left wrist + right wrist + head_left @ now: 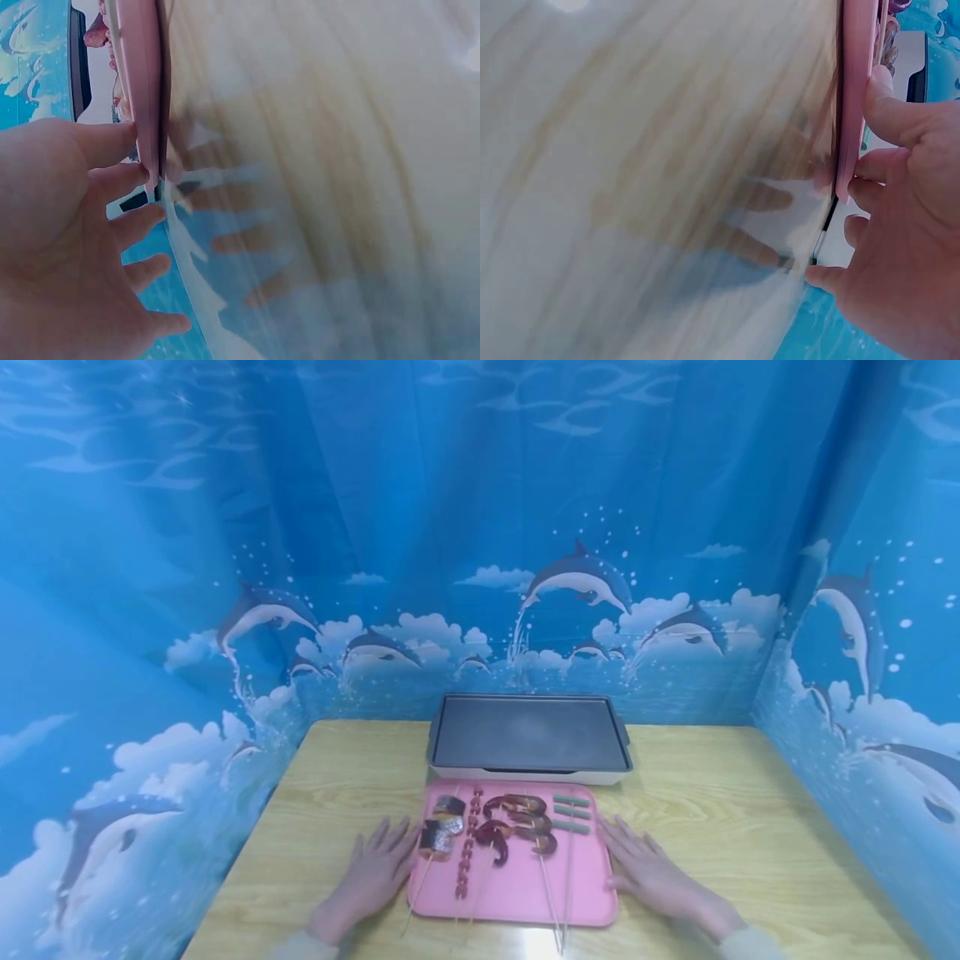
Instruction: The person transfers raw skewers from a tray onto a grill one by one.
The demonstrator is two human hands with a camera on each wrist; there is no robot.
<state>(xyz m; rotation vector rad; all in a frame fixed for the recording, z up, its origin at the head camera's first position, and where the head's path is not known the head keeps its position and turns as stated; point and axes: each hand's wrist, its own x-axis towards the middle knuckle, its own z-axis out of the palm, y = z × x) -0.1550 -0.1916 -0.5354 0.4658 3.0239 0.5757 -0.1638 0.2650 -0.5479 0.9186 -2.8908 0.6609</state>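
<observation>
A pink tray (592,893) lies on the table between both hands. My left hand (378,864) rests at its left side with the fingers spread; in the left wrist view the thumb and index finger touch the tray's edge (141,82). At the right side lies my right hand (651,870), fingers extended, its thumb and index finger against the rim (857,90). Several skewers lie on the tray: silvery-skinned fish pieces (437,838), a row of small red meat pieces (465,856), dark reddish curled pieces (492,839), brown curled pieces (534,822) and green sticks (572,814).
Behind the tray stands a black electric griddle (525,733) with a pale base, close to the tray's far edge. The wood-grain table (697,777) is shiny and mirrors the hands. Blue dolphin-print curtains (465,527) enclose the back and sides.
</observation>
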